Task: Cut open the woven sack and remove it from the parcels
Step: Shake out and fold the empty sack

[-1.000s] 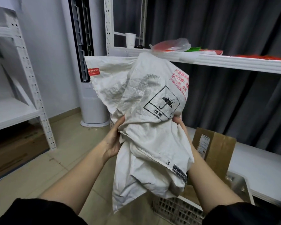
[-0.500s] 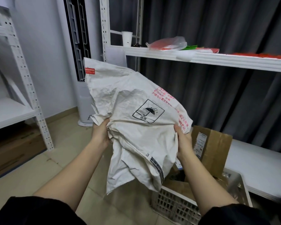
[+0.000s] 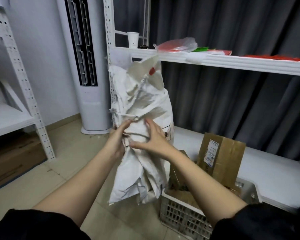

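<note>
Head view of a person's two bare hands handling a crumpled white woven sack (image 3: 142, 135), which is held upright in the air above the tiled floor (image 3: 62, 163), just left of a pale slotted plastic crate (image 3: 184, 215). The left hand (image 3: 117, 141) takes the sack's left edge at mid-height, its grip closed around a fold of the fabric. The right hand (image 3: 154, 138) lies against the front of the sack with fingers spread and nearly straight, its grip released, pressing rather than clasping. A small red label (image 3: 152, 71) shows near the sack's raised upper end, which reaches the level of the white shelf (image 3: 249, 64). Brown cardboard parcels (image 3: 220, 156) stand in the crate, apart from the sack; one carries a printed label. On the shelf rest a white paper cup (image 3: 133, 39) and a clear plastic bag (image 3: 177, 45) with red contents. A white tower air conditioner (image 3: 87, 75) stands in the corner, and dark curtains (image 3: 232, 101) hang behind the shelving.
</note>
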`<state>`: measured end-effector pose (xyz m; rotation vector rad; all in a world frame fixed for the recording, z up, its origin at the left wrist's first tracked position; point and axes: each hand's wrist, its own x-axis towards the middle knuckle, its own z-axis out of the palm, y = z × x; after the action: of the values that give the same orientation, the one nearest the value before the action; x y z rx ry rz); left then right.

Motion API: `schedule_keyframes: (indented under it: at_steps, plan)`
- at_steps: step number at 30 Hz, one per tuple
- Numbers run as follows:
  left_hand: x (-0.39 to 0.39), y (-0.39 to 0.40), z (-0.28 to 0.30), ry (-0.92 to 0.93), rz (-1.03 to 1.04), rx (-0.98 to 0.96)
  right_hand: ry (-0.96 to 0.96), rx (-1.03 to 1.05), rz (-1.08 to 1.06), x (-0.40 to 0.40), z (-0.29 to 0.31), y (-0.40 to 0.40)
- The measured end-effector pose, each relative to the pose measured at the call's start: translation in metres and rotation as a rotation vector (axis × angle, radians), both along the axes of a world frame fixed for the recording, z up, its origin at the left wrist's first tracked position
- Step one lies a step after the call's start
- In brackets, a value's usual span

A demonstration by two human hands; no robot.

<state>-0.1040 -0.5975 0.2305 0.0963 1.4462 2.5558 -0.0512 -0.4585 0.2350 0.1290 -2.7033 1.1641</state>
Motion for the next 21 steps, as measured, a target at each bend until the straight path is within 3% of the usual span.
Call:
schedule_keyframes:
  at_steps: [2,4,8,14,21]
  plan:
    - [0.013,0.01,0.008,0.027,-0.162,-0.001,-0.002,-0.016,-0.02,-0.005,-0.007,-0.011]
    - [0.019,0.012,0.01,0.018,-0.269,-0.016,0.051,-0.224,-0.032,-0.005,-0.011,-0.013]
    - [0.018,0.014,0.005,0.13,-0.256,-0.182,0.151,-0.61,0.012,-0.002,-0.011,-0.012]
    - [0.017,0.021,0.003,0.199,-0.206,-0.211,0.081,-0.92,0.026,-0.003,-0.008,-0.005]
    - [0.013,0.019,0.002,0.252,-0.205,-0.349,0.117,-0.805,-0.14,0.002,-0.004,0.0]
